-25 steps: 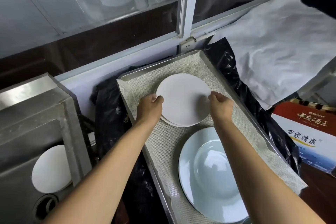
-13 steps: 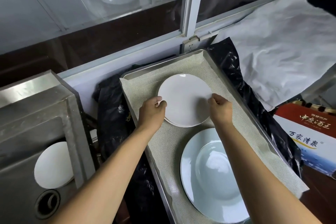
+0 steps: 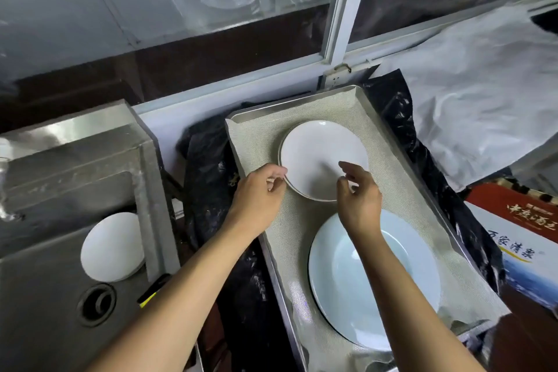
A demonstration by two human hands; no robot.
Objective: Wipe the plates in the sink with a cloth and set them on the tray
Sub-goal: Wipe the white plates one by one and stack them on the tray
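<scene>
Hovering loose-fingered hands, left (image 3: 259, 190) and right (image 3: 357, 195), over stacked small plates (image 3: 317, 154), I judge them slick, brittle, best rim-gripped.

Head view, steeply down, close over tray (image 3: 367, 106)

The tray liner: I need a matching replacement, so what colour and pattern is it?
The tray liner is beige-grey with a fine woven mesh texture, seen in the head view.
</scene>
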